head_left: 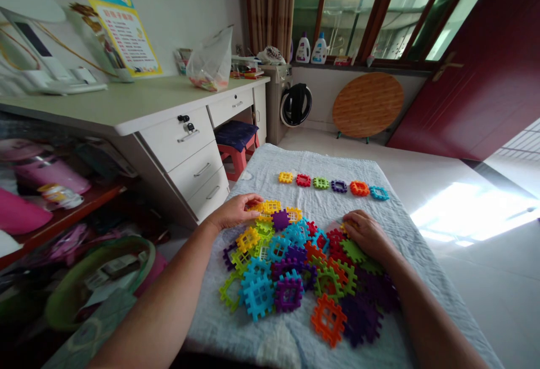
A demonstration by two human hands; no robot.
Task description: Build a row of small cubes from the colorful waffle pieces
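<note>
Tiles [288,293] everywhere on the cloth-covered surface [274,158], heaped up between the two arms, blue and purple at the near left, an orange one [328,320] at the near right! And there's the row [321,183] on the far side, well apart from the pile: yellow, red, green, purple, orange, blue, reading left to right. Here's the left hand [242,210], at the pile's far left edge, fingers touching the yellow tiles; whether they grip one, I can't tell. Over on the right, the right hand [366,233] curls palm-down over the pile's edge, fingertips at a yellow piece [351,226], just beside a green one [353,251]; its grip is hidden too.
</note>
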